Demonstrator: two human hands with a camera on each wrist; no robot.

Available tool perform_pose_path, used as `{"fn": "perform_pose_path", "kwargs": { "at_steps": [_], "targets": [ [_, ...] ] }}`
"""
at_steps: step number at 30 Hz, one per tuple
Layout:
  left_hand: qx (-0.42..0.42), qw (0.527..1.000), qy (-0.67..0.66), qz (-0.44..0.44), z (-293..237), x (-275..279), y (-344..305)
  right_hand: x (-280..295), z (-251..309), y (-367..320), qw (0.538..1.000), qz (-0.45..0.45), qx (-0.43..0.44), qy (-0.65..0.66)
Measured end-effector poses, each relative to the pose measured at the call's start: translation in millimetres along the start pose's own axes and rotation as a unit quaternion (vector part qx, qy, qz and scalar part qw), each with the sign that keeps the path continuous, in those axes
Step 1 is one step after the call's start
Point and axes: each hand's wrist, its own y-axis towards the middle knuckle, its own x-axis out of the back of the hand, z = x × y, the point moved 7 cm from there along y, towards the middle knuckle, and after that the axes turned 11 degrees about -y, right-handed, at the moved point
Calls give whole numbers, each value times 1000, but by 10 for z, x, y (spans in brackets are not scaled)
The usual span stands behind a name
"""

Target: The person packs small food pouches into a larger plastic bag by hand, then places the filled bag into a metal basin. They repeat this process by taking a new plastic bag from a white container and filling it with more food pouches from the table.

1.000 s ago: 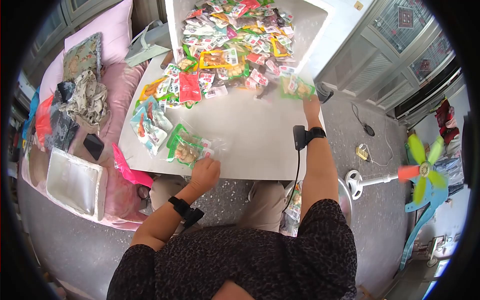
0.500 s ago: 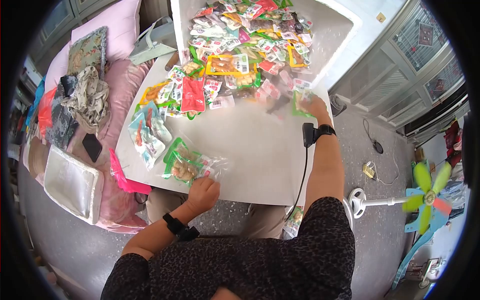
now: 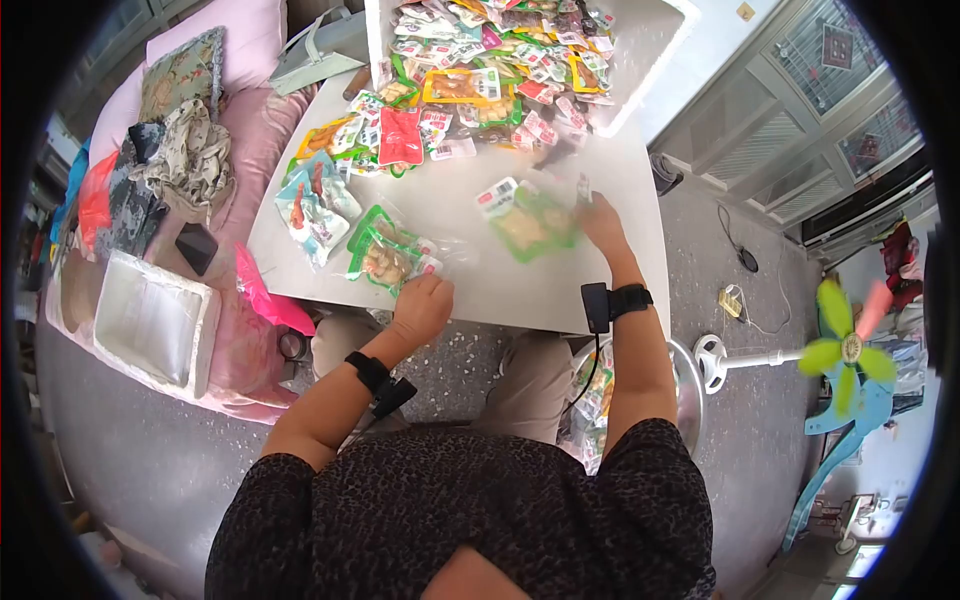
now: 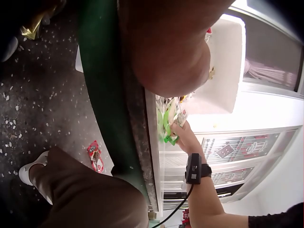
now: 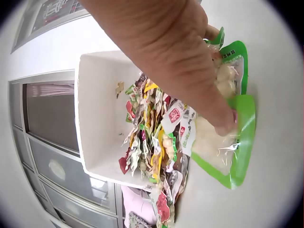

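My right hand (image 3: 602, 225) pinches green-edged snack packs (image 3: 530, 222) above the middle right of the table, blurred in the head view. In the right wrist view, the thumb lies across a pack of pale pieces (image 5: 209, 142), with another green-edged pack (image 5: 228, 78) behind it. At the table's front edge, my left hand (image 3: 422, 308) has its fingers curled at the near edge of a clear bundle of green-edged packs (image 3: 385, 258). Only the back of that hand (image 4: 173, 61) shows in the left wrist view, its fingertips hidden.
A white foam box (image 3: 640, 60) lies tipped at the back, mixed packs spilling onto the table (image 3: 480, 285). Blue-white packs (image 3: 315, 205) lie at the left. A metal basin (image 3: 688, 400) with packs stands below the right front edge; a fan (image 3: 850, 348) spins at the right.
The right hand has come from the table's back right edge, near the box, toward the middle with the green-edged packs. The left hand stays by its bundle at the front edge.
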Motion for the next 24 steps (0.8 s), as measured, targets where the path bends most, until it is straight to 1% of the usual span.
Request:
{"fn": "perform_pose_path", "kwargs": {
  "at_steps": [2,3,4,5,6,9,10,11,13,14,18,21,24],
  "targets": [
    [1,1000,5,3,7,-11,-5,137,-162,-69,996,-58,-58,-31],
    [1,1000,7,1,2,-10,-3,210,-202,-152,987,-73,-91,113],
    [2,1000,10,-1,-4,-5,-3,266,-240,-245,956,-85,-121,255],
    [2,1000,13,-3,-4,1,-7,289,-263,-337,903,-96,-148,391],
    [5,1000,16,-2,9,-7,-16,291,-175,-398,846,-70,-119,515],
    [21,1000,17,-1,26,-10,-14,138,-56,-630,747,-20,-162,645],
    [34,999,14,-3,23,-1,-6,81,15,-710,734,7,-164,659],
    [49,999,11,-5,24,10,-9,50,86,-789,725,9,-152,671],
    [83,996,-18,-2,55,11,-22,38,432,-954,705,18,-131,697],
    [102,994,-31,1,74,5,-39,-7,545,-1002,686,29,-121,716],
    [133,990,-55,-14,34,44,-71,-258,819,-1206,674,60,-148,722],
    [161,985,-64,-18,29,78,-89,-500,937,-1351,644,48,-175,743],
    [170,982,-76,-15,33,112,-82,-645,1066,-1423,616,39,-181,766]
  ]
}}
